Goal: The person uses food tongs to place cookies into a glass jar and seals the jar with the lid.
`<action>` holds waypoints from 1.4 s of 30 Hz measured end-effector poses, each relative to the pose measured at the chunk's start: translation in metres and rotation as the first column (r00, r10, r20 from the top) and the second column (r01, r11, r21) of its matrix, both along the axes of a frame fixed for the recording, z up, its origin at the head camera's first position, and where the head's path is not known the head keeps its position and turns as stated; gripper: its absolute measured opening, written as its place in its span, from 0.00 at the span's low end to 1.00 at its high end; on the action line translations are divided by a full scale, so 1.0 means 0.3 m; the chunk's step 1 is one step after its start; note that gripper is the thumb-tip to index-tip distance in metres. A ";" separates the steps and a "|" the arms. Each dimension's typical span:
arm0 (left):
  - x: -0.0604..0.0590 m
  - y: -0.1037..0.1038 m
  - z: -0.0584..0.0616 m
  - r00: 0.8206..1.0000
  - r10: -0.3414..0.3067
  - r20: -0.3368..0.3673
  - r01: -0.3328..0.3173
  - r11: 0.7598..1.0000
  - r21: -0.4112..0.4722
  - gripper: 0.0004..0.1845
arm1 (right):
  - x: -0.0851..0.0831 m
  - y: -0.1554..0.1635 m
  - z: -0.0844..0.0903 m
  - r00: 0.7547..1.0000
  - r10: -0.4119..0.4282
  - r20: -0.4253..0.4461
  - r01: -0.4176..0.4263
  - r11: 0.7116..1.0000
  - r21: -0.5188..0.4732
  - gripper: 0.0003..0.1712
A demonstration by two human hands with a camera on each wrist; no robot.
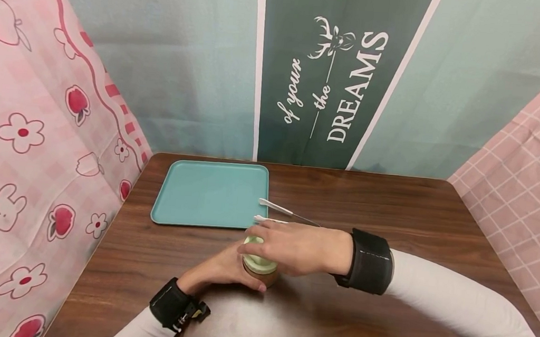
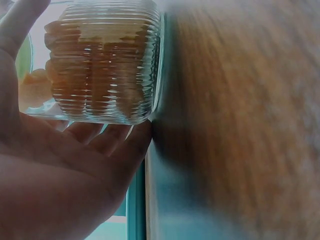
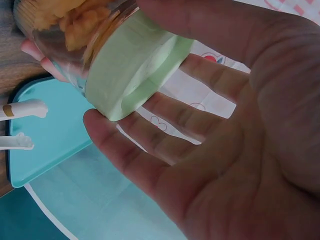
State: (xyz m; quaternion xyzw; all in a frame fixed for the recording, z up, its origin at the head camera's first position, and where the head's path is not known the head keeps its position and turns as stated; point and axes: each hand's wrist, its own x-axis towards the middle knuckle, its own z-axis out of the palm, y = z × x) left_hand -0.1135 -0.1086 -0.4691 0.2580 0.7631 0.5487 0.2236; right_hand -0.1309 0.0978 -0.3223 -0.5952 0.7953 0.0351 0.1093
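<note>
A ribbed glass jar [image 1: 261,276] with orange-brown contents stands on the wooden table [image 1: 390,215] near its front. My left hand [image 1: 229,267] wraps round the jar's body from the left; the left wrist view shows the jar [image 2: 105,60] against the palm and curled fingers [image 2: 115,137]. My right hand [image 1: 287,246] reaches over from the right and closes on the pale green lid [image 1: 259,263]. In the right wrist view the lid [image 3: 135,65] sits between thumb and fingers [image 3: 120,150], one fingertip on its rim.
A teal tray [image 1: 211,193] lies at the back left of the table. White-tipped tongs [image 1: 278,209] lie beside its right edge, just beyond my right hand. Cloth walls in pink and green surround the table on three sides.
</note>
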 end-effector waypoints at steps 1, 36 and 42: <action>0.000 0.001 0.001 1.000 -0.003 0.000 0.003 1.000 -0.002 0.53 | -0.001 0.000 0.000 1.000 0.000 -0.002 0.000 1.000 0.000 0.40; -0.009 0.015 -0.015 0.998 -0.038 -0.045 0.041 0.997 0.058 0.46 | 0.019 -0.028 -0.019 0.979 -0.173 -0.110 0.170 0.985 -0.034 0.37; -0.009 0.016 -0.005 0.998 -0.040 -0.043 0.043 0.997 0.060 0.47 | 0.033 -0.038 -0.024 0.964 -0.230 -0.132 0.227 0.973 -0.033 0.39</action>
